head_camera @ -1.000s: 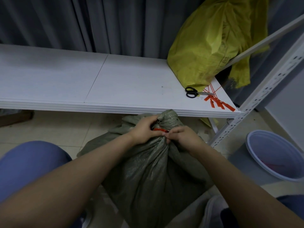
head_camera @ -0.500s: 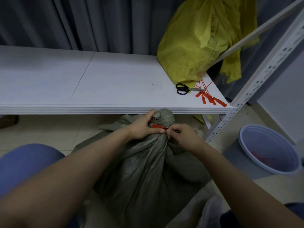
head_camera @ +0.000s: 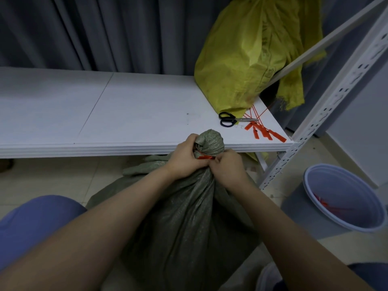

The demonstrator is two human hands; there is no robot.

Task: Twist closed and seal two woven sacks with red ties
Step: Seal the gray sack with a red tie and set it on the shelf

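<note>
Green woven sack sits on the floor below the shelf's front edge, toward its right corner, with its neck twisted. I see the left hand curled round the neck, thumb on the red tie. The right hand pinches the tie's other end, just beside the left. Versus half a second ago: same grips, bunched top slightly higher over the shelf edge. Fingers hide the tie's loop; the sack's base is cut off.
</note>
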